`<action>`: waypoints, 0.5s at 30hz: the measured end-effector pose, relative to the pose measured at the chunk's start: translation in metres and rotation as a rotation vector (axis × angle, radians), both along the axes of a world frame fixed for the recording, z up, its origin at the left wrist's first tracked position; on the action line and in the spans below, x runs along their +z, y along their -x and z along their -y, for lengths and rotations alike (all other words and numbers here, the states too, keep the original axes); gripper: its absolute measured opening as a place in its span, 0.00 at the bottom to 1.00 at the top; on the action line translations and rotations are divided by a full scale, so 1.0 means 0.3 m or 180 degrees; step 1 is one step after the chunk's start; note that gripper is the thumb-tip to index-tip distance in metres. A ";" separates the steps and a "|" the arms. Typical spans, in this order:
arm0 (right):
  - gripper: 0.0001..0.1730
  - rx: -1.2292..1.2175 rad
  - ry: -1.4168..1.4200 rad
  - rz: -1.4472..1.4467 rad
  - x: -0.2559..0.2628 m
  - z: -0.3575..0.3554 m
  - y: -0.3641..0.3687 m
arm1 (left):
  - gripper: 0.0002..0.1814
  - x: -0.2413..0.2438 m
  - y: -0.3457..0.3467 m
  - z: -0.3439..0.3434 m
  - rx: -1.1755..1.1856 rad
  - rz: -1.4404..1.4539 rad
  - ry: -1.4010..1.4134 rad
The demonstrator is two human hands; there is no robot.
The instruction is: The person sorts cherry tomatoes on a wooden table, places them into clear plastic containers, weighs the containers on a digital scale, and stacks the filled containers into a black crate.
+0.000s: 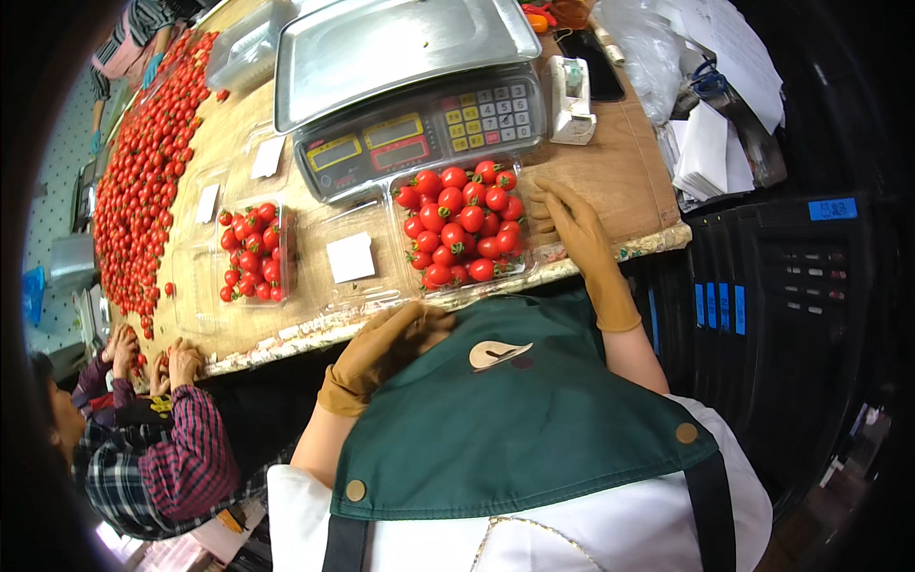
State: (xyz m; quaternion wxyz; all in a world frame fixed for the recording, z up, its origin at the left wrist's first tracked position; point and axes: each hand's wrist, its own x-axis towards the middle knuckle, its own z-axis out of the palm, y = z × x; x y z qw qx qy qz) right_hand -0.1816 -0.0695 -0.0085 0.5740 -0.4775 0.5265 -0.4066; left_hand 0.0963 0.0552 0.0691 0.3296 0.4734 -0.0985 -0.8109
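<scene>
A clear plastic clamshell box (527, 275) full of red cherry tomatoes (452, 234) stands before me at the table's front edge. Its transparent lid (361, 213), with a white paper label (350, 257), lies folded open to the left. My right hand (580, 223), in a tan glove, is at the box's right side with fingers spread and slightly bent; whether it touches the wall is unclear. My left hand (382, 343), gloved alike, is low by the front edge below the lid, its fingers shadowed and partly behind the green apron (529, 415).
Behind the box stands a digital scale (422, 136) with a metal tray (407, 61). A tape dispenser (572, 100) and phone (592, 61) lie right. Leftward are a smaller tomato box (286, 250), a tomato heap (143, 193) and co-workers' hands (184, 361). Black crates (772, 286) stand right.
</scene>
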 end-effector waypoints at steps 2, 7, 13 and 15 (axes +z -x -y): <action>0.21 0.0250 -0.0095 -0.0345 -0.023 0.049 -0.032 | 0.25 -0.059 -0.037 -0.069 0.0555 -0.0087 -0.0624; 0.24 0.0474 -0.0274 -0.0390 -0.014 0.104 -0.071 | 0.16 -0.235 -0.041 -0.117 0.1413 0.0349 0.0581; 0.22 0.0093 0.0000 0.0059 0.207 0.096 0.051 | 0.16 -0.078 0.069 -0.136 0.0576 0.0608 0.0977; 0.23 -0.0021 -0.0369 0.0233 0.318 0.114 0.075 | 0.17 0.026 0.089 -0.116 0.0520 0.0491 0.0919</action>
